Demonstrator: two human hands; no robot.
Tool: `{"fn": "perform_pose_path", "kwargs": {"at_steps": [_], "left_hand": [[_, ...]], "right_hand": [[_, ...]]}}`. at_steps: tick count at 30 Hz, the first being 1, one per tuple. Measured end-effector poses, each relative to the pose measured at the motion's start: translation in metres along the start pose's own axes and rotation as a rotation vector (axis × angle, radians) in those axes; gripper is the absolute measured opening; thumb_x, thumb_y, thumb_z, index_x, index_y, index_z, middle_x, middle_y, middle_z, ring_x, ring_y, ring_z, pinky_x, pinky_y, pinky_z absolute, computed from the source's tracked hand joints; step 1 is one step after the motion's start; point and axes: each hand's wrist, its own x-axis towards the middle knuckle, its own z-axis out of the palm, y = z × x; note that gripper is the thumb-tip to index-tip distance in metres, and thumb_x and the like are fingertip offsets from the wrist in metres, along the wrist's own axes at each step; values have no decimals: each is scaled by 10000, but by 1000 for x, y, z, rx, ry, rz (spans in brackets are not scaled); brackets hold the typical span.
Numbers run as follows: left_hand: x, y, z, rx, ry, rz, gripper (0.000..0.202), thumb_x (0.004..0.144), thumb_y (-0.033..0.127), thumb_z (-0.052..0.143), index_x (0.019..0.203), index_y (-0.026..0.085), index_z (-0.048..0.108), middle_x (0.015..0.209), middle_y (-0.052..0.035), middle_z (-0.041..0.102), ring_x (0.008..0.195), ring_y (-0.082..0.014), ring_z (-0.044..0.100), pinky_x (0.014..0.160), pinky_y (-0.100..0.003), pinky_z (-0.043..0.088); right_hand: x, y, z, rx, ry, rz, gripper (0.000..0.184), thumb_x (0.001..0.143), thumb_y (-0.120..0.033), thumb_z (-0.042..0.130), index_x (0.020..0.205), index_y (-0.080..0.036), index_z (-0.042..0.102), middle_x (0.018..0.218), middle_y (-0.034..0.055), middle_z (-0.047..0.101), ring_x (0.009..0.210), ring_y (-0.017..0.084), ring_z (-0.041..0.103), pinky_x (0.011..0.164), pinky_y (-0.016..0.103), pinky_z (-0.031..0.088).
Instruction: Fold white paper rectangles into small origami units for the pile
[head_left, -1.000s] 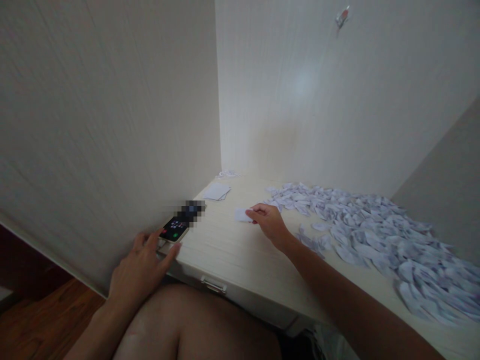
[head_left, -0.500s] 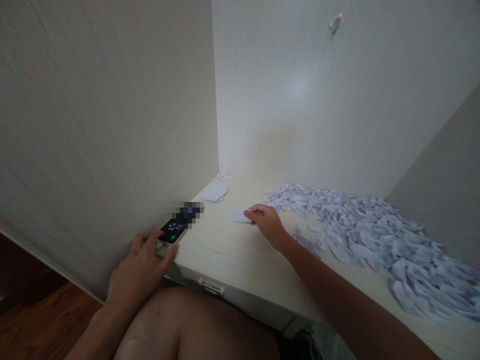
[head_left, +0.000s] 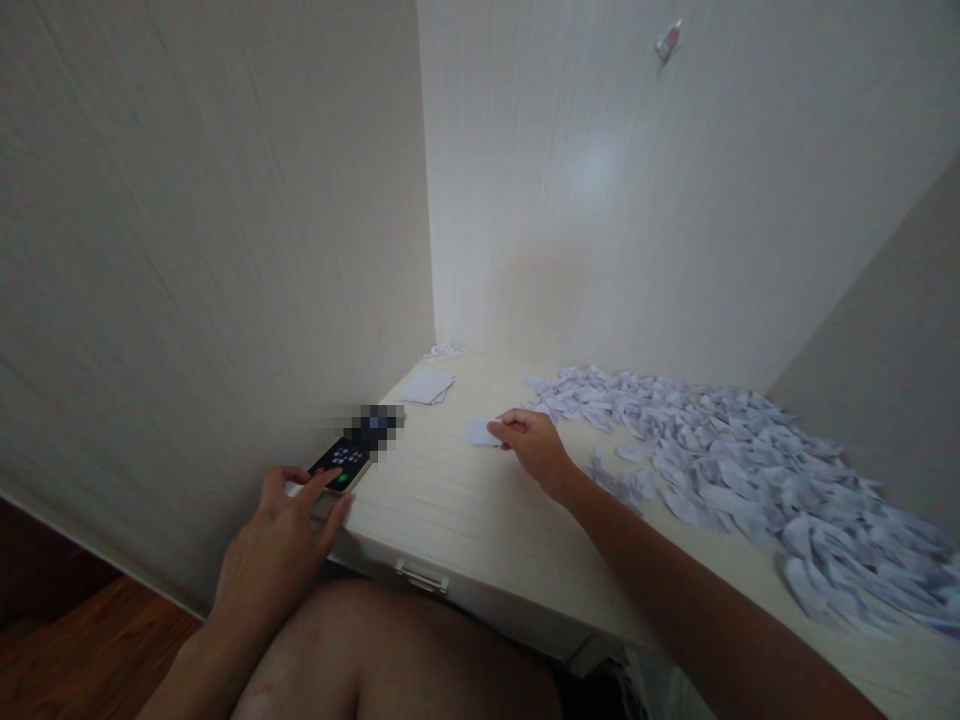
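A phone lies at the left front edge of the pale desk, its dark screen lit with small icons, a red button and a green one; its far part is blurred out. My left hand is at its near end, fingers apart, index finger stretched over the lower screen. My right hand pinches a small white piece of paper between thumb and fingers, just above or on the desk; I cannot tell which. Behind it sits a small stack of white paper sheets.
A broad heap of white paper pieces covers the right side of the desk. More scraps lie in the back corner. Walls close off the left and back. A drawer handle is on the front, above my knee.
My left index finger has shifted from the red button side to the middle of the phone screen, uncovering more of it. My right hand stays in place with the paper.
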Motion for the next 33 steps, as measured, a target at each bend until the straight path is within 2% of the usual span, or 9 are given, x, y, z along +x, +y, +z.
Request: {"fn": "perform_pose_path", "kwargs": {"at_steps": [10, 16, 23, 27, 33], "left_hand": [[-1, 1, 0, -20, -23, -6, 483, 977, 516, 344, 1283, 248, 604, 1308, -129, 436, 749, -197, 655, 747, -408, 566], [-2, 0, 2, -38, 7, 3, 489, 966, 511, 359, 1292, 239, 604, 1279, -140, 471, 796, -226, 667, 745, -405, 567], [0, 0, 4, -59, -16, 0, 508, 965, 528, 341, 1287, 240, 608, 1274, -142, 472, 719, -199, 654, 724, -397, 562], [-1, 3, 1, -23, -47, -17, 508, 975, 523, 303, 1287, 254, 602, 1266, -144, 452, 790, -227, 661, 718, -398, 553], [-11, 7, -10, -66, 34, -80, 514, 961, 523, 362, 1331, 203, 519, 1252, -165, 465, 938, -299, 658, 753, -425, 550]], "right_hand": [[-2, -3, 0, -9, -6, 19, 241, 693, -409, 697, 697, -170, 666, 625, 17, 648, 572, 144, 575, 579, 275, 436], [-2, -3, 0, -11, 0, 19, 250, 691, -426, 698, 688, -179, 660, 616, 14, 642, 564, 143, 561, 577, 277, 426], [-2, -4, 0, -14, -6, 35, 247, 695, -429, 697, 684, -185, 655, 616, 15, 649, 571, 149, 571, 583, 278, 436], [-2, -4, 0, -14, -13, 39, 239, 697, -417, 700, 677, -183, 656, 608, 10, 643, 568, 145, 566, 583, 276, 428], [-3, -5, 0, 1, -8, 26, 228, 702, -400, 705, 679, -177, 661, 615, 11, 652, 565, 141, 573, 581, 273, 436]]}}
